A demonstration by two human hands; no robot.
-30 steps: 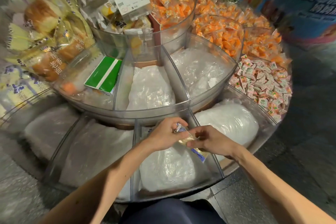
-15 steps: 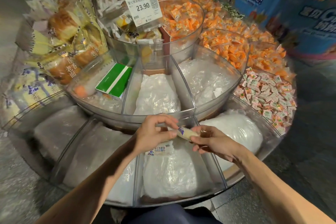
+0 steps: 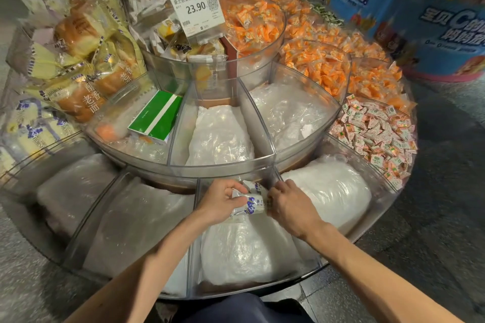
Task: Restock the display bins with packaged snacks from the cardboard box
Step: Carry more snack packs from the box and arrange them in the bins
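Pinching white-and-blue snack packet (image 3: 252,204) at either end with left hand (image 3: 220,202) and right hand (image 3: 291,208), above clear plastic-lined front display bin (image 3: 191,275).

White-blue snack packet (image 3: 250,203) (held level) over clear bin (image 3: 262,289).

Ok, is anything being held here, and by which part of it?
A small white-and-blue snack packet, held between both hands: the left hand grips its left end, and the right hand appears to pinch its right end.
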